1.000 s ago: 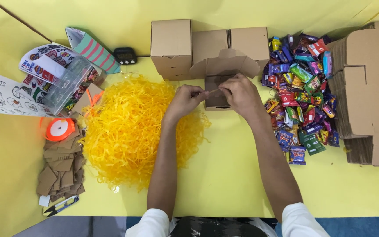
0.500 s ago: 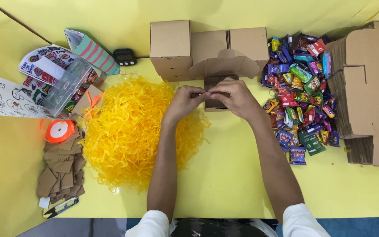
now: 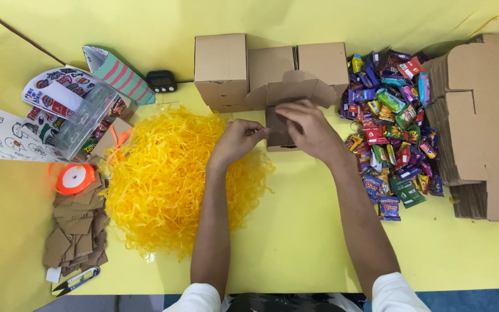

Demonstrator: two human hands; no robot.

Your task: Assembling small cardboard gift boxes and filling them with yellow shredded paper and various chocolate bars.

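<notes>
Left hand [image 3: 239, 140] sits at centre frame w/ fingertips pinched on the left edge of a small cardboard box [image 3: 281, 130]. Right hand [image 3: 307, 128] lies over the box top, fingers curled and pressing on a flap. So both hands are grasping the box, neither loose. Box is just below centre-top, in front of a row of closed boxes [image 3: 220, 66], touching the right fringe of the yellow paper shred [image 3: 168, 173].

Judgement on doing this well: hold the side wall steady w/ the left hand, fold along the crease rather than across it, keep shred strands out of the seam, press flat and even so the tab seats w/o tearing.

Packages etc., left to right:
- Far left, mid-height: white sheets w/ black line drawings [image 3: 1, 130], plus round colourful stickers; a clear plastic tray [image 3: 85, 118] lies tilted over them.
- Lower left: orange ribbon spool [image 3: 75, 177], pile of brown card tags [image 3: 76, 231], small snips [image 3: 76, 282] at bottom edge.
- Upper left: green box w/ pink stripes [image 3: 119, 74], tipped on its side; a small black timer [image 3: 162, 81] beside it.
- Right of centre: heap of candy packets [image 3: 391, 121], mostly purple, red, green, blue; print too small to tell.
- Far right: stack of flat unfolded cardboard blanks [image 3: 480, 121], w/ cut slots and a round hole.

All on a yellow table [image 3: 295, 242].
</notes>
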